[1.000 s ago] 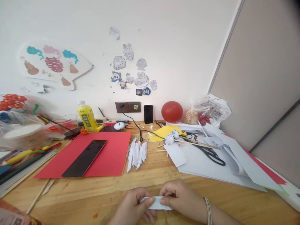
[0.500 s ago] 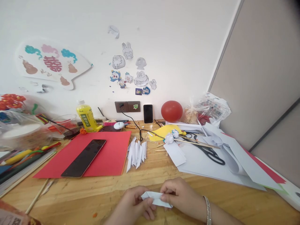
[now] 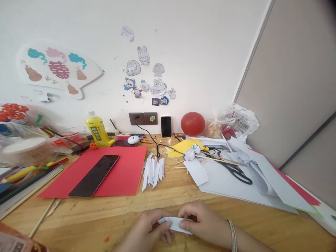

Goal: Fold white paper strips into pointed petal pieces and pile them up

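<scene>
A small folded white paper (image 3: 177, 224) is held between both hands above the wooden table (image 3: 126, 218), near its front edge. The left end is pinched by my left hand (image 3: 153, 227), thumb on top and fingers curled beneath. At the right end my right hand (image 3: 200, 220) grips the paper, its thumb pressed on the upper face; a bracelet is on that wrist. Beyond the hands lies a bunch of folded white paper strips (image 3: 153, 171). The fingertips under the paper are partly hidden.
A dark phone (image 3: 95, 176) lies on red paper (image 3: 126, 171) at the left. Behind stand a yellow bottle (image 3: 97, 129), an upright phone (image 3: 166, 126) and a red balloon (image 3: 193, 124). White sheets (image 3: 223, 185) with black scissors (image 3: 237, 173) are at the right.
The folded paper's right part has tilted slightly, and its upper face looks narrower with the fold pressed flatter. My right thumb has shifted a little right and down along it.
</scene>
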{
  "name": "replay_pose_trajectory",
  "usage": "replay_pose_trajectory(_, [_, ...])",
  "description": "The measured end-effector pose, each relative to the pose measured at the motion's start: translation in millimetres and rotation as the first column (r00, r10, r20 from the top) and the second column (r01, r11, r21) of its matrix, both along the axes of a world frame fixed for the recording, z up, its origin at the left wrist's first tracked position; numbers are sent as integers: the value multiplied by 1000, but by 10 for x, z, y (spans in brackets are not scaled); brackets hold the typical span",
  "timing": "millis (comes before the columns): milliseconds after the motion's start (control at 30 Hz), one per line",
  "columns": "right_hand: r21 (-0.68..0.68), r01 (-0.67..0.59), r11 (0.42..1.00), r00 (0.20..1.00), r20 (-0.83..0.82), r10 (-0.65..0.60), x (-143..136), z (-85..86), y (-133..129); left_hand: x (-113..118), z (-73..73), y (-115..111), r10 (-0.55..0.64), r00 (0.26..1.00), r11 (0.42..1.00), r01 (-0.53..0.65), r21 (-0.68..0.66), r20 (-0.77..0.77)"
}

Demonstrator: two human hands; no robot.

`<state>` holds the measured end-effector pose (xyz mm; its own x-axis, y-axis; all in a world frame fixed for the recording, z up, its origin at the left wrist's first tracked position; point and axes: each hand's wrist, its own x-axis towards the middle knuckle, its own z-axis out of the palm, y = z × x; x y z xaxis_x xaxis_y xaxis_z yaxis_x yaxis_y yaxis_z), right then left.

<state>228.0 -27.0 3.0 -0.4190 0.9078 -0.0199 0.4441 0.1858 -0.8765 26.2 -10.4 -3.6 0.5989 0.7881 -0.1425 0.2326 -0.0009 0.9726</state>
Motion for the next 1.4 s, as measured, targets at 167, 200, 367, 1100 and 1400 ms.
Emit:
replay_pose_trajectory(167, [-17,-36,999,999,-20,36,-13,-8,-1,4,-14,-21,-29,999,998,32,-55,41])
replay_pose_trajectory(200, [-41,-44,998,998,-38,42,-13,-6,-3,2,-25,-19,-36,998,998,39,-59,52])
replay_pose_trajectory(367, [-109,-54,993,993,-109,42,1,-6,-8,-13,-86,-3,-30,985,977,64,-203,169])
replay_pose_trajectory(1100, [23,-105,994,994,-25,105,-2,-51,-1,3,-114,-29,-14,987,973,49,-226,157])
replay_pose_trajectory(1400, [30,-59,998,997,47,58,-29,-31,-31,37,-8,-101,45,999,999,-44,-20,18])
